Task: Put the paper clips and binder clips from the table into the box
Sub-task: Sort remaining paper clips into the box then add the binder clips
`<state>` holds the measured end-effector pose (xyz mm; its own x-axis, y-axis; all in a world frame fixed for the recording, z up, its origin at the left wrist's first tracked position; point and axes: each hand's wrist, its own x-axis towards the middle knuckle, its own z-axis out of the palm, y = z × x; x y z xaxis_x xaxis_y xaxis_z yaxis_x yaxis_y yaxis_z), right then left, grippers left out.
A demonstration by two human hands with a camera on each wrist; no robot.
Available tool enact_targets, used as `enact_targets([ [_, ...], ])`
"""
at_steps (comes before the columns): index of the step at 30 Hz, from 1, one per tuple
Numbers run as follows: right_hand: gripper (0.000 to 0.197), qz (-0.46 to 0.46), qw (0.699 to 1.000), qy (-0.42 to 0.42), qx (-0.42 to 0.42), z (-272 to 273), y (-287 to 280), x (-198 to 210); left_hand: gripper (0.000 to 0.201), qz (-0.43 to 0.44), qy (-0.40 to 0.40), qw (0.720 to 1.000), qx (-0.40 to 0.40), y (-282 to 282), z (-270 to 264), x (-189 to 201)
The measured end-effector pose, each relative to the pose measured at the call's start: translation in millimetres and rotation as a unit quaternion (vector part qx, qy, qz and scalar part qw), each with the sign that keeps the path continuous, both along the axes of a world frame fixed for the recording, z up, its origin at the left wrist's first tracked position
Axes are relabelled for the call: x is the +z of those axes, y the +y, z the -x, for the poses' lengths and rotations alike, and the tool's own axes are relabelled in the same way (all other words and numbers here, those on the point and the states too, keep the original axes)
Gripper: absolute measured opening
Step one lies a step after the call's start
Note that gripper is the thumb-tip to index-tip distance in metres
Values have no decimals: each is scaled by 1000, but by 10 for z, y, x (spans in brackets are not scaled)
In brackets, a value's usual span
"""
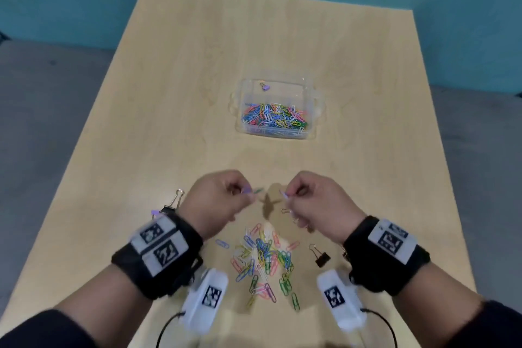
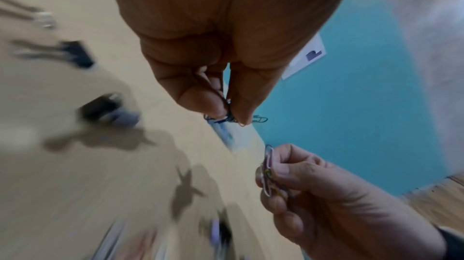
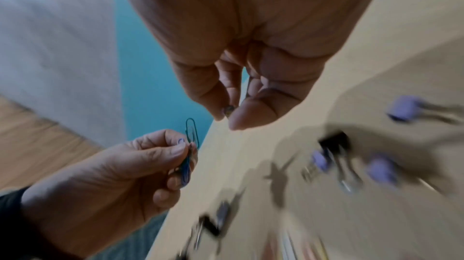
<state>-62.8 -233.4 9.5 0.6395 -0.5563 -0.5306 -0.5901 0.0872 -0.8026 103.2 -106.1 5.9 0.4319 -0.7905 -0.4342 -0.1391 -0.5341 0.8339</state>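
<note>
A clear plastic box (image 1: 312, 90) stands mid-table, holding many coloured paper clips (image 1: 274, 118) and one purple binder clip (image 1: 265, 87). A loose pile of paper clips (image 1: 262, 260) lies near the front edge. Both hands hover above the table just beyond that pile. My left hand (image 1: 248, 195) pinches a few blue and green paper clips (image 2: 260, 119) between thumb and fingertips. My right hand (image 1: 286, 196) pinches a small bunch of paper clips (image 2: 268, 165), one of them purple. Black binder clips lie left (image 1: 172, 203) and right (image 1: 322, 257) of the pile.
A small purple binder clip (image 1: 154, 212) lies beside the left black one. More binder clips (image 3: 401, 107) show blurred in the right wrist view. The wooden table (image 1: 197, 79) ends against a teal wall; grey floor lies on both sides.
</note>
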Motion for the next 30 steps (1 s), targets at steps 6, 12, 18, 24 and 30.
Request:
enact_targets([
  [6,25,99,992,-14,-72,-644,-780,48,15,42,-87,994,51,-971,-556,69],
  [12,9,150,985,33,-77,-933,-1065,48,13,51,-81,994,55,-1379,-646,-13],
  [18,17,248,966,70,-7,-538,-720,36,12,44,-77,991,95,-825,-534,-29],
  [24,31,248,931,106,248,83,383,-99,29,-18,-256,942,-216,281,220,-269],
  [30,28,366,866,167,297,303,884,-357,42,-64,-382,880,-275,510,527,-529],
])
